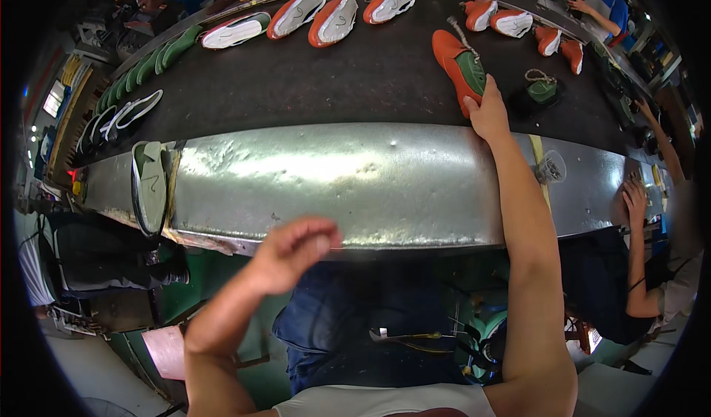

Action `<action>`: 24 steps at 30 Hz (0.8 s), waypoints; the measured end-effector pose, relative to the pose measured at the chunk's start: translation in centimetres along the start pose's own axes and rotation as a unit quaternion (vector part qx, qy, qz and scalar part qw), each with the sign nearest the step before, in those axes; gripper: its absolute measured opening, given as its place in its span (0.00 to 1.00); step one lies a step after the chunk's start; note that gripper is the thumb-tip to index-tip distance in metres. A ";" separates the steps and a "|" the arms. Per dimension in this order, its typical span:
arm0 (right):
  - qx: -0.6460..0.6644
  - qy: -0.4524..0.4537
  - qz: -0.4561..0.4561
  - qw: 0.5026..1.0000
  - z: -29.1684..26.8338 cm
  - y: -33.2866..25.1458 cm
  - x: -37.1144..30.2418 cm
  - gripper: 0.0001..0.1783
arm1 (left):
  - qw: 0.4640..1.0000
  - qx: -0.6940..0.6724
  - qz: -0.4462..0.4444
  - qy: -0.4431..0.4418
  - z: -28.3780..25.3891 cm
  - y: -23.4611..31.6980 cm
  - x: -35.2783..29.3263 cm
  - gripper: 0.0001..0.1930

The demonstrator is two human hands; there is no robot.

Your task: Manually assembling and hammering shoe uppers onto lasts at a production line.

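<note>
My right hand [489,112] reaches over the dark belt and grips the heel end of an orange shoe upper [449,54]. A green shoe last [470,72] fills its opening, with a loop of rope [461,33] rising from it. My left hand [290,252] is raised over the near edge of the metal ledge [333,195], slightly blurred. Its fingers are loosely bent, apart from the thumb, and I see nothing in them. To the right of the held upper stands another green last [542,89] with a rope loop, in a dark upper.
Along the belt's far side lie several orange-and-white uppers [337,21]. Green pieces [148,61] and white-edged dark uppers [137,113] line its left. On the ledge sit a pale green upper [151,184] and a clear cup [552,167]. A co-worker's hand [634,201] rests at right.
</note>
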State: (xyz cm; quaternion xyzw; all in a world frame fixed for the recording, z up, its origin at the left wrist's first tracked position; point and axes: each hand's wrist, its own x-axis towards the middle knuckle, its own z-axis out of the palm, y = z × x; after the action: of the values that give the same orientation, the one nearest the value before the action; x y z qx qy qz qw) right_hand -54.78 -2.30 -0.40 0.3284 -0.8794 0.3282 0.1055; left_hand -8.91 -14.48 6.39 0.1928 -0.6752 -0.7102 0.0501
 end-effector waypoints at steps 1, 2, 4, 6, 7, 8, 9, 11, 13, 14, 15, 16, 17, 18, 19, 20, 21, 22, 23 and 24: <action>0.001 0.000 0.005 1.000 -0.3 -0.1 0.1 0.47 | 0.999 0.033 0.005 0.011 -0.7 1.7 3.4 0.15; 0.003 0.005 0.002 1.000 -0.4 -0.2 0.3 0.47 | 0.995 0.088 0.045 0.027 -1.4 2.7 7.4 0.15; 0.009 0.012 -0.006 1.000 -1.0 -1.6 0.4 0.46 | 0.981 0.144 0.116 0.052 -3.6 3.4 16.3 0.14; 0.024 -0.021 0.048 0.998 -1.5 -2.2 0.6 0.42 | 0.962 0.213 0.102 0.139 -4.3 4.2 26.4 0.17; 0.026 -0.022 0.050 0.998 -1.5 -2.1 0.7 0.42 | 0.937 0.274 0.104 0.189 -4.6 5.0 30.9 0.23; 0.057 -0.031 0.036 0.997 -1.7 -1.6 0.8 0.40 | 0.906 0.341 0.108 0.228 -4.0 6.2 34.5 0.30; 0.092 -0.041 0.017 0.995 -1.5 -1.6 1.0 0.38 | 0.885 0.366 0.120 0.262 -5.0 6.1 38.8 0.32; 0.087 -0.012 0.023 0.996 -1.0 -1.1 0.8 0.34 | 0.845 0.427 0.112 0.302 -4.9 6.9 45.8 0.38; 0.089 -0.022 0.023 0.995 -1.3 -2.1 0.8 0.35 | 0.819 0.449 0.090 0.345 -6.3 7.2 51.7 0.43; 0.078 -0.017 0.032 0.996 -1.5 -1.9 0.8 0.35 | 0.801 0.477 0.078 0.353 -5.9 7.2 54.5 0.44; 0.082 -0.017 0.039 0.996 -1.5 -2.1 0.7 0.35 | 0.779 0.506 0.065 0.365 -6.2 7.4 56.6 0.45; 0.086 -0.018 0.045 0.995 -1.4 -2.3 0.7 0.36 | 0.759 0.540 0.062 0.358 -7.3 7.3 58.7 0.47; 0.081 -0.015 0.048 0.995 -1.0 -2.4 0.9 0.36 | 0.751 0.537 0.047 0.382 -8.7 7.0 60.3 0.48; 0.077 -0.009 0.040 0.996 -0.9 -2.4 0.8 0.36 | 0.771 0.531 0.037 0.349 -9.9 6.9 61.2 0.45; 0.078 -0.004 0.028 0.997 -0.7 -2.6 0.8 0.36 | 0.787 0.526 0.027 0.321 -11.0 7.1 61.5 0.43; 0.095 -0.018 0.040 0.995 -0.9 -3.1 1.0 0.36 | 0.790 0.524 0.028 0.319 -11.4 7.2 61.5 0.43; 0.090 -0.017 0.043 0.995 -0.9 -2.8 0.9 0.36 | 0.865 0.429 -0.034 0.257 -11.2 7.2 60.9 0.38; 0.088 -0.012 0.045 0.995 -0.8 -2.7 0.9 0.35 | 0.921 0.326 -0.096 0.193 -11.1 7.2 59.9 0.32; 0.089 -0.007 0.045 0.995 -0.7 -2.9 0.9 0.35 | 0.920 0.326 -0.096 0.196 -10.4 7.7 58.2 0.32; 0.090 -0.007 0.045 0.995 -0.7 -2.8 0.8 0.35 | 0.943 0.265 -0.070 0.187 -9.1 8.1 56.4 0.26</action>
State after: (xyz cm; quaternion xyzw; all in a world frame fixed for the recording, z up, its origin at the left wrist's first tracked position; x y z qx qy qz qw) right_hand -53.60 -3.86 1.89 0.2993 -0.8609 0.4079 0.0542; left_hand -59.26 -42.42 2.60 0.3753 -0.8022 -0.4586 0.0725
